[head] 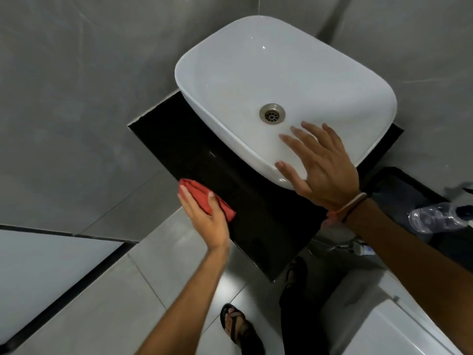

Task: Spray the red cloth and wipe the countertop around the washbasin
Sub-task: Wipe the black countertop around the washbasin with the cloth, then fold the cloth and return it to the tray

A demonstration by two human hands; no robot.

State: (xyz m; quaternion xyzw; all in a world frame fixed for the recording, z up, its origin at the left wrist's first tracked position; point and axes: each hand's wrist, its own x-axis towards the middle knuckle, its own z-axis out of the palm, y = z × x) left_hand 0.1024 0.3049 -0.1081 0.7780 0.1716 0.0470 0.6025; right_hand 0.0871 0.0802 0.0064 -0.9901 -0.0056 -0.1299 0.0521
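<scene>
The cloth [207, 199] lies under the left hand [204, 216] on the countertop [258, 226] edge. The right hand [320, 170] rests on the washbasin [256, 73] rim. Right of it lies probably a bottle [432, 219].

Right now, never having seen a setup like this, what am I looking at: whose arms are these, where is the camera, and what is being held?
There is no machine: a person wears a wide-angle camera on the head, looking down at their own bare arms. The left hand presses a red cloth on the black countertop. The right hand rests open on the rim of the white washbasin. A clear spray bottle lies at the right edge, held by neither hand.
</scene>
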